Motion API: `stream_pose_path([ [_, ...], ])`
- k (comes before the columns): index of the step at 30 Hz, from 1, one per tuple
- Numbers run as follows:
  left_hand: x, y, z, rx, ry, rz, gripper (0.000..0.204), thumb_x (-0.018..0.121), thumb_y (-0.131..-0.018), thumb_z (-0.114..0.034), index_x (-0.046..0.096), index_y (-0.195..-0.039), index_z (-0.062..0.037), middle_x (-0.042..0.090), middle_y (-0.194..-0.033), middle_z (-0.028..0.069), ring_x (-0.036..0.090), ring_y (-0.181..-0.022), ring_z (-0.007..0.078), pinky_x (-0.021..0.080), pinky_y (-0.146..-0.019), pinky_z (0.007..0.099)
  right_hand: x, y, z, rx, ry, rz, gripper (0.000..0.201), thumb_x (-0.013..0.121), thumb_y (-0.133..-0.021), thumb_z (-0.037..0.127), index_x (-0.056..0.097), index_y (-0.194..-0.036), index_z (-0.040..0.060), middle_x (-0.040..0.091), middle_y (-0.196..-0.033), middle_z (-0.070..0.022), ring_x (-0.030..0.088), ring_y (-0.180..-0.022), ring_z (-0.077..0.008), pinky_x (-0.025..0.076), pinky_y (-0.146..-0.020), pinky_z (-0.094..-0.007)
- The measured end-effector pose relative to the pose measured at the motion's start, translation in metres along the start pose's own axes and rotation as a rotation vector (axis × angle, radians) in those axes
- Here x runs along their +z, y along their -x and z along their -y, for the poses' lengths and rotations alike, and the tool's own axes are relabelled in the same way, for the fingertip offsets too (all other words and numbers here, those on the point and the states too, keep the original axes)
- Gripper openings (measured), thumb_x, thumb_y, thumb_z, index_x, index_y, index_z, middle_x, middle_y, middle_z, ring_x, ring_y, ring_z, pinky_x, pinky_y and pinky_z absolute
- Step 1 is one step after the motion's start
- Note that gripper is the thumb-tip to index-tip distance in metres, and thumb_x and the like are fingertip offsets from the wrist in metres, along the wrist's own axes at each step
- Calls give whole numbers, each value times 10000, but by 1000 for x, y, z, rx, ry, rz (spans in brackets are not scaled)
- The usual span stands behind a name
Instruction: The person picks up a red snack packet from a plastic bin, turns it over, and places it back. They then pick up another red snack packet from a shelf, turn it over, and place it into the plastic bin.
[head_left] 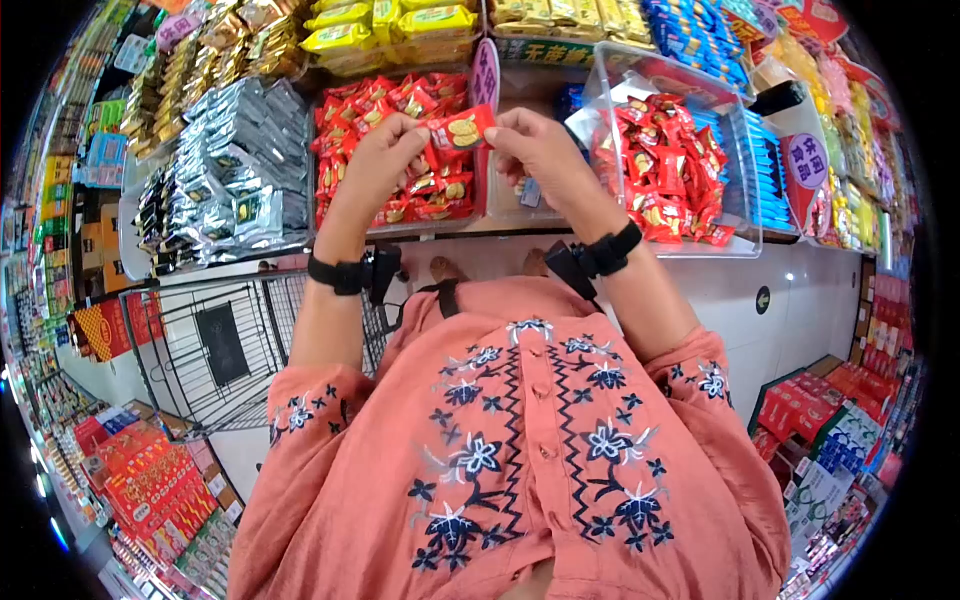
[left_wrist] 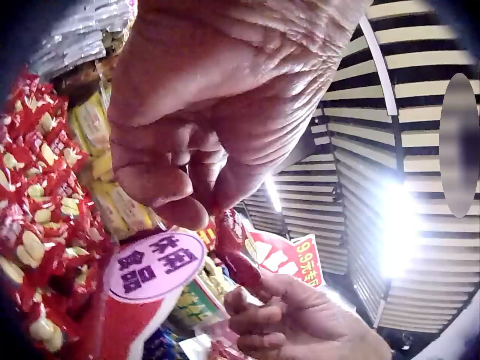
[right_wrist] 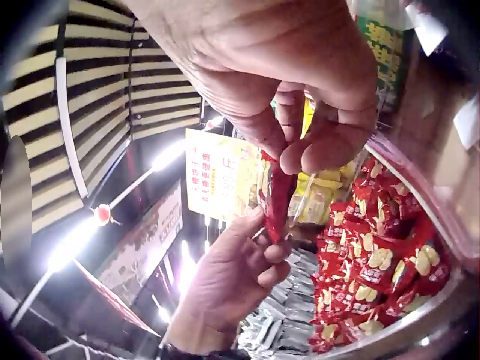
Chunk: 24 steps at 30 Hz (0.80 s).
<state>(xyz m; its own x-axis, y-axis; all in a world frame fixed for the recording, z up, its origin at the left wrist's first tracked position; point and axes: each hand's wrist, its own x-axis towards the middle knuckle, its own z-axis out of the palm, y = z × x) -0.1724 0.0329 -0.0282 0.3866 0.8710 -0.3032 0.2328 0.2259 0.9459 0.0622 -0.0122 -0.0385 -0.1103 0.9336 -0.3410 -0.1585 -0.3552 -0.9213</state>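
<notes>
A small red packet (head_left: 461,131) with a picture of pale biscuits or nuts is stretched between both hands above a bin of similar red packets (head_left: 440,195). The left hand (head_left: 388,155) pinches its left end, and the right hand (head_left: 540,150) pinches its right end. In the left wrist view the packet (left_wrist: 238,251) hangs between the left hand (left_wrist: 217,105) and the right hand (left_wrist: 300,319). The right wrist view shows the packet (right_wrist: 278,199) edge-on, between the right hand (right_wrist: 285,67) and the left hand (right_wrist: 225,285).
Silver packets (head_left: 245,165) lie left of the red ones. A clear bin (head_left: 745,190) at the right holds more red packets. Yellow packets (head_left: 390,28) sit behind. A wire shopping cart (head_left: 220,340) stands at the lower left, and a purple-labelled sign (head_left: 805,165) at the right.
</notes>
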Motion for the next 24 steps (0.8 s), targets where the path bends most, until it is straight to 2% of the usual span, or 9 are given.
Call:
stream_pose_path([
  [5, -20, -10, 38, 54, -212, -173, 188, 627, -970, -233, 605, -993, -48, 570, -750, -18, 562, -629, 64, 439, -537, 230, 23, -29, -21, -124, 506, 10, 243, 665, -916, 261, 617, -973, 30, 633, -742, -20, 600, -603, -88, 452, -489, -241],
  [6, -23, -11, 50, 72, -286, -207, 189, 632, -966, -225, 603, -994, -40, 573, -748, -12, 569, -629, 74, 444, -542, 239, 29, -29, -21, -65, 486, 19, 299, 677, -861, 236, 628, -988, -30, 666, -722, -121, 671, -609, -189, 510, -559, -361],
  [9, -28, -9, 81, 45, -351, -188, 193, 640, -955, -203, 591, -985, -19, 597, -736, 13, 582, -631, 90, 459, -559, 259, 38, -44, -51, -39, 621, 2, 262, 653, -876, 220, 635, -985, -17, 680, -738, -149, 683, -608, -211, 511, -557, -365],
  [10, -28, -11, 92, 108, -498, -241, 186, 650, -944, -187, 588, -977, -15, 618, -724, 53, 592, -643, 116, 471, -577, 296, 43, -43, -53, -36, 677, 3, 241, 625, -890, 211, 632, -967, -17, 679, -743, -179, 691, -611, -238, 520, -575, -387],
  [13, -24, -3, 103, 119, -587, -249, 184, 656, -909, -173, 576, -967, -17, 655, -795, 181, 643, -746, 370, 499, -656, 433, 55, -32, -51, 56, 692, 32, 230, 612, -899, 212, 624, -941, -13, 672, -731, -179, 686, -602, -245, 527, -606, -406],
  [14, -24, -2, 106, 113, -663, -250, 181, 659, -901, -186, 584, -961, -32, 664, -826, 185, 643, -807, 394, 503, -675, 464, 57, -30, -50, 76, 711, 49, 212, 600, -901, 203, 620, -926, -7, 681, -762, -200, 696, -670, -315, 535, -655, -441],
  [17, -24, -2, 114, 200, -843, -268, 172, 661, -893, -196, 596, -970, -56, 663, -871, 182, 658, -828, 387, 520, -690, 480, 55, -48, -91, -98, 896, 24, 197, 598, -897, 174, 606, -946, -17, 691, -816, -226, 690, -768, -393, 536, -699, -484],
  [20, -19, 3, 115, 202, -1008, -283, 167, 673, -892, -196, 617, -978, -64, 668, -979, 173, 655, -842, 381, 526, -697, 463, 64, -38, -83, -215, 1077, -4, 191, 580, -893, 134, 586, -973, -40, 685, -849, -257, 672, -853, -439, 525, -743, -521],
  [24, -16, 8, 108, 164, -1037, -294, 187, 669, -890, -202, 636, -1034, -87, 655, -1039, 143, 660, -895, 360, 543, -728, 461, 65, -38, -82, -219, 1115, 35, 190, 568, -883, 102, 574, -987, -57, 674, -846, -280, 672, -873, -437, 514, -768, -528],
])
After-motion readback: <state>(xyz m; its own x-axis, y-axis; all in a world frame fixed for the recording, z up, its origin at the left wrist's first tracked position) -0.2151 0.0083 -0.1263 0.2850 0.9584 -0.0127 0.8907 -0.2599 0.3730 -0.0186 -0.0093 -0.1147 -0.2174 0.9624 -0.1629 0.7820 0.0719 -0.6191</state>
